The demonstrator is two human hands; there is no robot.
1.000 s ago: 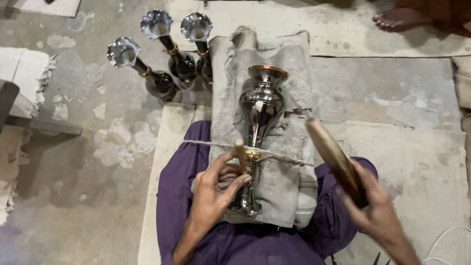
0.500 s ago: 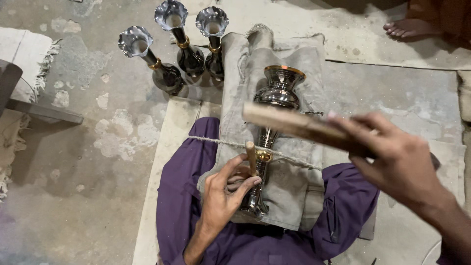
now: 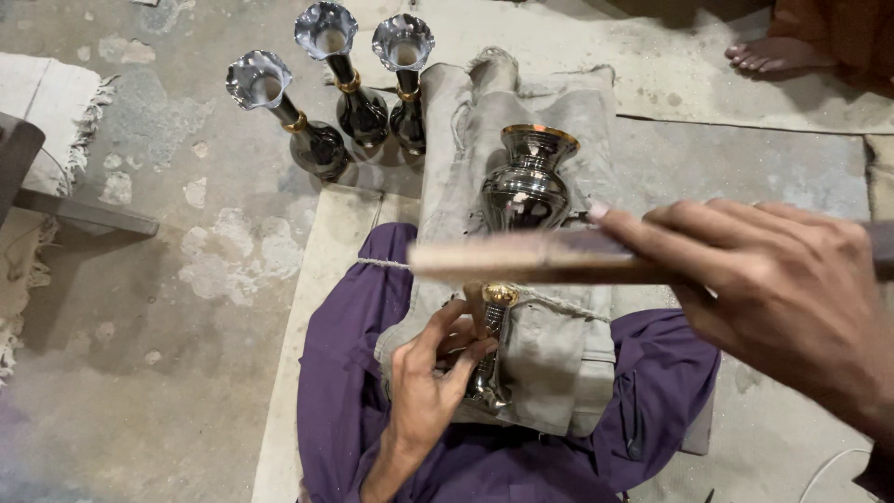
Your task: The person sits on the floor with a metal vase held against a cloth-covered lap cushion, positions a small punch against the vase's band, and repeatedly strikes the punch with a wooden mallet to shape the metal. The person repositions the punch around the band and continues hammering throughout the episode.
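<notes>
Head view is showing the left hand (image 3: 433, 377) pinching a small tool against the metal vase (image 3: 507, 270) lying across the padded lap, steadying it, while the right hand (image 3: 773, 289) is gripping a flat wooden stick (image 3: 531, 258) above.

The wooden stick (image 3: 540, 258) hides the metal vase's (image 3: 526, 191) neck; its far end vanishes under the right hand (image 3: 782, 289), whose wrist the edge crops.

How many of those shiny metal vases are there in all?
4. Three stand on the floor ahead: left vase, middle vase, right vase. The fourth vase lies on the lap cloth. More may be hidden.
</notes>
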